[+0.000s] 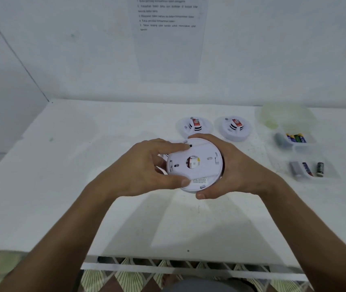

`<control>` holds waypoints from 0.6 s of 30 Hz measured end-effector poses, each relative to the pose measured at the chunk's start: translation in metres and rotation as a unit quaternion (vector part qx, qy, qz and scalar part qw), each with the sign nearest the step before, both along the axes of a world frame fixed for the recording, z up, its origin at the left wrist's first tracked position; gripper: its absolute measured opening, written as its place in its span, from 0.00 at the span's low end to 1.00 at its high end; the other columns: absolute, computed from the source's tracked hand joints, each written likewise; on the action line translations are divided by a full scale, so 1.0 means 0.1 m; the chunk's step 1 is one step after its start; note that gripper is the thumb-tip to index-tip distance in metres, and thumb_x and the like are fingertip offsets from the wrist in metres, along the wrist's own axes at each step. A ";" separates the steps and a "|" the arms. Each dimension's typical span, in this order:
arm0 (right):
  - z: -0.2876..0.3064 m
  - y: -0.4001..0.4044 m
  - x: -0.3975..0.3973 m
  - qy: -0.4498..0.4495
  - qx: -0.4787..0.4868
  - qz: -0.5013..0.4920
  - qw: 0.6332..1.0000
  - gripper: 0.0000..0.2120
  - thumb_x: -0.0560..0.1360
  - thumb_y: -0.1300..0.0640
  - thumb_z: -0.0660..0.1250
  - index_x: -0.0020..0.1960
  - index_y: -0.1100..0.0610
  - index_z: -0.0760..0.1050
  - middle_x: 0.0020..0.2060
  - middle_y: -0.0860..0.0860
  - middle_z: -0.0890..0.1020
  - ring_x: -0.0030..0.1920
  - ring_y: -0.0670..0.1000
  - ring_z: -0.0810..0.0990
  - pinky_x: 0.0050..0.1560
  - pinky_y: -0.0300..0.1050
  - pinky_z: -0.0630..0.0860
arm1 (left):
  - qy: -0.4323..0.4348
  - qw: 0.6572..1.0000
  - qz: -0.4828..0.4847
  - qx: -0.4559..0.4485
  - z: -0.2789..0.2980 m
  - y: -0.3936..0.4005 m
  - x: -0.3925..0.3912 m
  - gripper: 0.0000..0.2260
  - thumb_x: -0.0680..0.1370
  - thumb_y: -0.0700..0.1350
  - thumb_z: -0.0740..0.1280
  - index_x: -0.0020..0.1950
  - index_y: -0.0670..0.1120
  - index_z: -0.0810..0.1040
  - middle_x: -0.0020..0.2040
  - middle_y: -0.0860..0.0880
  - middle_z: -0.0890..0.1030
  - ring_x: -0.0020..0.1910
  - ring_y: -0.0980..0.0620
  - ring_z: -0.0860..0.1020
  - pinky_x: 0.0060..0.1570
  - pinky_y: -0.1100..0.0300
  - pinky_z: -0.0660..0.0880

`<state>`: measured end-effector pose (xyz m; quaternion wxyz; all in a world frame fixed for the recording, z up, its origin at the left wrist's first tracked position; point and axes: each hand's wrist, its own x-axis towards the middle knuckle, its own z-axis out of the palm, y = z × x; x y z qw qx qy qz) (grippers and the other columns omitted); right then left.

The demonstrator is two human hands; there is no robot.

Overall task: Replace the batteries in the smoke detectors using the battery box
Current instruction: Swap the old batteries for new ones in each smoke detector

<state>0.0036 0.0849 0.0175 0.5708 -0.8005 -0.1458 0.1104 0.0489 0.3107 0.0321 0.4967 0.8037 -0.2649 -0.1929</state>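
A white table spreads beneath the grip, and a printed instruction sheet hangs on the wall beyond it. Both hands hold a round white smoke detector above the table, its back plate facing up with a round opening in the middle. The right hand cups its right edge, thumb curled under the near rim and fingers over the far rim. The left hand grips the left side, fingers laid across the back plate. Just beyond the grip two more smoke detectors sit face-up side by side. Right of the grip stands a clear battery box, batteries in its far compartment and loose batteries in the near one.
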 end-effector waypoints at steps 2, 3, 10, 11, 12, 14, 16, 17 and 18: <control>0.00 0.03 0.01 0.009 0.000 0.013 1.000 0.45 0.57 0.64 0.82 0.71 0.52 0.68 0.65 0.47 0.78 0.67 0.51 0.76 0.61 0.52 0.79 | 0.001 1.000 -0.009 -0.020 -0.01 0.05 0.02 0.29 0.62 0.43 0.82 0.61 0.55 0.81 0.51 0.55 0.79 0.40 0.51 0.83 0.37 0.62 0.76; 0.01 0.04 0.01 0.013 0.004 0.020 1.000 0.45 0.57 0.64 0.82 0.71 0.53 0.68 0.65 0.49 0.78 0.67 0.52 0.76 0.62 0.54 0.79 | -0.001 0.999 -0.012 -0.031 -0.01 0.07 0.03 0.28 0.61 0.42 0.81 0.60 0.54 0.82 0.47 0.54 0.78 0.38 0.50 0.83 0.35 0.63 0.75; 0.03 0.06 0.05 0.028 0.047 0.026 0.998 0.45 0.58 0.67 0.81 0.71 0.54 0.68 0.65 0.50 0.78 0.67 0.52 0.76 0.60 0.48 0.79 | 0.033 0.994 0.025 -0.103 0.01 0.16 0.01 0.27 0.64 0.39 0.80 0.62 0.49 0.80 0.49 0.54 0.82 0.38 0.45 0.82 0.37 0.59 0.77; 0.02 0.07 0.05 0.025 0.054 0.017 0.998 0.45 0.58 0.68 0.80 0.71 0.52 0.67 0.65 0.49 0.77 0.68 0.51 0.75 0.59 0.47 0.79 | 0.049 0.989 0.052 -0.128 0.00 0.16 -0.01 0.27 0.64 0.39 0.80 0.62 0.49 0.79 0.51 0.51 0.83 0.38 0.46 0.82 0.38 0.59 0.78; 0.00 0.08 0.05 0.013 0.048 0.004 0.999 0.46 0.58 0.66 0.81 0.71 0.50 0.67 0.66 0.48 0.76 0.68 0.50 0.74 0.60 0.45 0.78 | 0.064 0.984 0.079 -0.145 -0.02 0.16 -0.02 0.27 0.64 0.39 0.79 0.63 0.49 0.79 0.52 0.50 0.83 0.39 0.48 0.81 0.38 0.59 0.78; -0.03 0.11 0.06 -0.036 -0.011 -0.031 0.999 0.47 0.56 0.60 0.82 0.70 0.44 0.66 0.64 0.44 0.71 0.68 0.45 0.71 0.61 0.38 0.76 | 0.083 0.979 0.108 -0.152 -0.09 0.15 -0.04 0.25 0.66 0.37 0.78 0.61 0.49 0.79 0.52 0.49 0.84 0.40 0.50 0.81 0.39 0.58 0.78; -0.07 0.14 0.06 -0.070 -0.069 -0.055 0.994 0.49 0.54 0.55 0.83 0.70 0.42 0.64 0.64 0.42 0.68 0.66 0.40 0.69 0.57 0.32 0.74 | 0.077 0.981 0.110 -0.143 -0.14 0.15 -0.06 0.22 0.67 0.36 0.78 0.59 0.49 0.81 0.51 0.48 0.85 0.41 0.49 0.82 0.39 0.58 0.78; -0.08 0.15 0.06 -0.074 -0.086 -0.056 0.992 0.49 0.55 0.53 0.83 0.70 0.41 0.62 0.65 0.41 0.67 0.65 0.39 0.69 0.56 0.31 0.74 | 0.071 0.982 0.110 -0.138 -0.16 0.15 -0.06 0.21 0.68 0.36 0.78 0.59 0.49 0.81 0.51 0.48 0.85 0.42 0.48 0.82 0.40 0.57 0.79; -0.09 0.16 0.06 -0.077 -0.100 -0.051 0.991 0.49 0.55 0.52 0.82 0.70 0.40 0.61 0.66 0.40 0.66 0.66 0.38 0.68 0.56 0.31 0.74 | 0.067 0.982 0.112 -0.134 -0.16 0.15 -0.07 0.21 0.68 0.37 0.78 0.59 0.48 0.81 0.51 0.48 0.85 0.43 0.47 0.82 0.41 0.55 0.80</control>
